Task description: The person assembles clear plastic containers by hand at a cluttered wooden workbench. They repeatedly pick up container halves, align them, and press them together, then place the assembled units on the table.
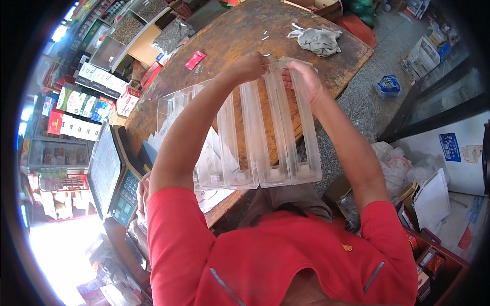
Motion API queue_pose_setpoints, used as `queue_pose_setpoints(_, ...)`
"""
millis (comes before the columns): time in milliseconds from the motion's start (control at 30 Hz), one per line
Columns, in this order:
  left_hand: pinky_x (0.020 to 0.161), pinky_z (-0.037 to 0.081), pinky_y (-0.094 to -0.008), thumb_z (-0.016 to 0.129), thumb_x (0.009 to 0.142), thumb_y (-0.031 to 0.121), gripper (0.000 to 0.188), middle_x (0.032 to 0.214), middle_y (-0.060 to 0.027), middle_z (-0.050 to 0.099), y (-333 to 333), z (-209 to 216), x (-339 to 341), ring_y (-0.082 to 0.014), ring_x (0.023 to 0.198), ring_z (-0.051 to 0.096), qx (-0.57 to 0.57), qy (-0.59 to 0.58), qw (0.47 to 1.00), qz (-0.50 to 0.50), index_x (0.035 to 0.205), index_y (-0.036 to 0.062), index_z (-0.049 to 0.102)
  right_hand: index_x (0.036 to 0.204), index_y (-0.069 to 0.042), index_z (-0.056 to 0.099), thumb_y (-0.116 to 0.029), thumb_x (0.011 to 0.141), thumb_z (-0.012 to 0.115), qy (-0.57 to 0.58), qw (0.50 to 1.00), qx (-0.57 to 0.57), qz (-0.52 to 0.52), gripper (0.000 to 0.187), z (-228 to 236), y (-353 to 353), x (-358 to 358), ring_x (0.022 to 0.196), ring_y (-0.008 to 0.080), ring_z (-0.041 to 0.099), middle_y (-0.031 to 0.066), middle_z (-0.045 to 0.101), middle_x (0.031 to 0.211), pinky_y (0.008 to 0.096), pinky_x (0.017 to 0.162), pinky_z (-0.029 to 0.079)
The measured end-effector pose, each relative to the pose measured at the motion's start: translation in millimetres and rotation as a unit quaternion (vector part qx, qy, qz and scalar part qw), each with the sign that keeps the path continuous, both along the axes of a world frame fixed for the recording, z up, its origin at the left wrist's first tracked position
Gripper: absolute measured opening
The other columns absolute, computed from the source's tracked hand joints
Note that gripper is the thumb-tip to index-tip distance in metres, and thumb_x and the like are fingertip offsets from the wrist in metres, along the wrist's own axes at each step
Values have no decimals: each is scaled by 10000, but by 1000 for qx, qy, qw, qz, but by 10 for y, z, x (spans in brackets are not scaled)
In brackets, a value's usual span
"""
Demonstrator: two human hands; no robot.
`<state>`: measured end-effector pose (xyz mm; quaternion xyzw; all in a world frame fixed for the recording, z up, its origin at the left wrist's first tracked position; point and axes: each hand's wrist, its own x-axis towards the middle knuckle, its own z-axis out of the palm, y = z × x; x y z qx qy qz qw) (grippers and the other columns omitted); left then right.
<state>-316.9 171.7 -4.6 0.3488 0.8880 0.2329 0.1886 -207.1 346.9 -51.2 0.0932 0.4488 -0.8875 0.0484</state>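
A clear plastic rack (pixel 253 127) with several long, narrow channels is held tilted over the near side of the wooden table, its near end above my lap. Small whitish blocks sit at the near ends of its channels. My left hand (pixel 250 67) is closed at the rack's far edge; its fingertips are partly hidden. To its right, my right hand (pixel 306 81) wraps round the far right corner, some fingers showing behind the clear wall. My left forearm crosses over the rack's left channels and covers part of them.
On the wooden table (pixel 229 33) lie a crumpled grey cloth (pixel 317 41), a pink packet (pixel 195 60) and white papers (pixel 217 155). A scale (pixel 116 176) stands at the left edge, near shelves of boxed goods. A blue-topped package (pixel 389 85) lies on the floor at right.
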Motion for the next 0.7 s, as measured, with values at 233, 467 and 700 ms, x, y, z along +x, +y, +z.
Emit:
queue_pose_setpoints(233,723,514,-424,641,826,158,154,786,-160,692,44,-65,-52,-308,781,675,-26,83,995,-50,857,25,712,913,-38,622,-206,845,599,9,999,9,-35,182,141,-67,76,757,188,638,89,647,863,307,673,533)
queue_pose_setpoints(467,713,525,-416,629,816,142,138,818,-139,708,30,-123,-177,-285,750,682,4,62,998,-24,874,59,723,979,-24,631,-300,880,635,44,999,24,-8,293,189,0,26,745,186,641,79,643,851,308,668,550)
queue_pose_setpoints(700,634,481,-338,602,848,121,133,697,-53,637,-198,181,-24,-149,649,578,30,65,997,16,825,-3,645,1208,6,555,-385,928,635,-37,992,67,98,488,191,42,895,910,229,669,158,654,1013,375,791,576)
